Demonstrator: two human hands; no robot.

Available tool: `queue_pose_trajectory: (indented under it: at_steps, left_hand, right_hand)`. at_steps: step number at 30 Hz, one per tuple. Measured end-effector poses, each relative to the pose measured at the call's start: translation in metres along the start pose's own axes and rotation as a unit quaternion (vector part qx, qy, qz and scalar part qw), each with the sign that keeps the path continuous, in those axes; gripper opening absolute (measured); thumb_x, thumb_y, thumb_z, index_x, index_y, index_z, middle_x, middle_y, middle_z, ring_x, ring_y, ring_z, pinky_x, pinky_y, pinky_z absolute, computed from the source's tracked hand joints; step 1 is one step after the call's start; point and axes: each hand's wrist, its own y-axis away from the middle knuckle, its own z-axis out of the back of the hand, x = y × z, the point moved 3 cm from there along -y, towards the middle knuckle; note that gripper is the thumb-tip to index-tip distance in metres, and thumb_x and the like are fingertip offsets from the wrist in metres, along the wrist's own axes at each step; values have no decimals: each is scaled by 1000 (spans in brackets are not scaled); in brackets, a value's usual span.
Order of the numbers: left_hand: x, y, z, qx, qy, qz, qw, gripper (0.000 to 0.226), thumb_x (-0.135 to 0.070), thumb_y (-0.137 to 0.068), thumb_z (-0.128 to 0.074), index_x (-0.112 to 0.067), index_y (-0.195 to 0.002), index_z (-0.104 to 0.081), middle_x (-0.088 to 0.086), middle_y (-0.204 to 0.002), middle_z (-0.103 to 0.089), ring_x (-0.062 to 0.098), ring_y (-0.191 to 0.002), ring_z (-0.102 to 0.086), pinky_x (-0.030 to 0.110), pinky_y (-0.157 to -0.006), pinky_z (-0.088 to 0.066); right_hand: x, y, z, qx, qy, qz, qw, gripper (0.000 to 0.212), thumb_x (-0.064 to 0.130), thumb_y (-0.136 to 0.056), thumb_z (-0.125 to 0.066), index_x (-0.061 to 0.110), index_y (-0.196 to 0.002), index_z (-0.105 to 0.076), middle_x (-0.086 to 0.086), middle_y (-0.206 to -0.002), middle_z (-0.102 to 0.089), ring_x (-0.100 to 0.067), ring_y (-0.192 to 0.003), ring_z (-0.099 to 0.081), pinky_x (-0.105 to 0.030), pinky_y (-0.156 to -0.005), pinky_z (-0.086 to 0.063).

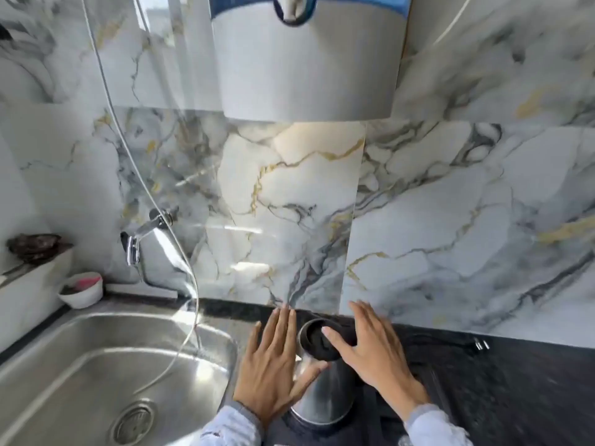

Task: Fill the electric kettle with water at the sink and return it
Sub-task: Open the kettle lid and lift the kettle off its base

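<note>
While both hands, left and right, flank the kettle with spread grips, its handle's hidden.

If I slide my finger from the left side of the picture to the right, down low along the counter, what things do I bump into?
Small white bowl → steel sink → left hand → electric kettle → right hand → plug on the dark counter.

Bright daylight, tile glare, motion blur
</note>
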Motion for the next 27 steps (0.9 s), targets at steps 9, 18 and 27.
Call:
queue_pose_trajectory:
  at_steps: [9,18,27]
  left_hand:
    - [5,-6,-52,111,-49,10,993,106,-83,-85,-16,-3,-155,-16,16,-166,-8,30,-153,-11,55,-120,-26]
    - [5,-3,-54,97,-36,9,995,101,-79,-86,-27,2,-143,-46,20,-155,-41,32,-140,-45,57,-103,-50]
    - [4,-2,-54,87,-55,7,995,101,-80,-87,-28,0,-147,-40,19,-159,-34,31,-144,-40,55,-107,-46]
  right_hand:
    - [18,-17,-19,65,23,-57,996,44,56,-86,-51,17,-104,-62,-12,-118,-68,-35,-120,-58,-54,-106,-42]
    - [-25,-22,-3,177,-327,-75,925,23,42,-103,-43,47,-102,-65,21,-120,-62,1,-117,-53,-21,-99,-39]
    - [-46,-22,-4,275,-427,18,861,50,25,-73,-70,18,-122,-64,12,-122,-71,-1,-115,-61,-29,-101,-42]
